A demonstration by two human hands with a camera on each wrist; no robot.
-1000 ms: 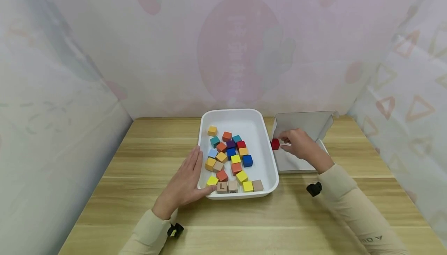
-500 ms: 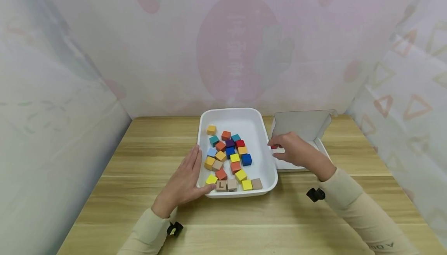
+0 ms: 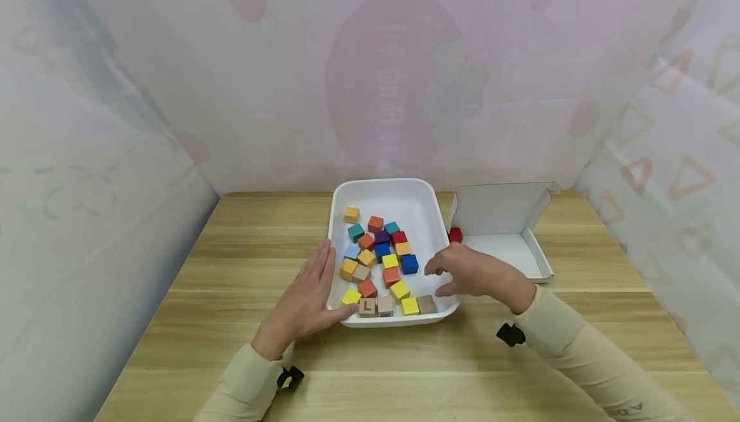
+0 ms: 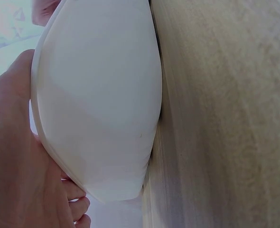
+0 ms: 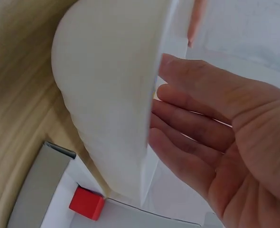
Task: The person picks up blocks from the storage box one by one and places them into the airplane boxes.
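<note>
Left hand [image 4: 16, 156] cut off by the left wrist view's edge, its fingertips hidden behind the white tray [image 4: 102, 95], blocks unseen from both wrist views, red block [image 5: 87, 203] partly behind the tray wall.

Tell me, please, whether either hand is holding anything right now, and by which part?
Neither holds anything. The left hand rests flat against the tray's left wall; the right hand hovers empty over its right rim. The red cube lies in the box.

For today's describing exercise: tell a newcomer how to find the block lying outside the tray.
Start at the white tray of coloured blocks mid-table. Right of it lies an open white cardboard box. The red block sits alone in its far left corner, the only block in the box.
</note>
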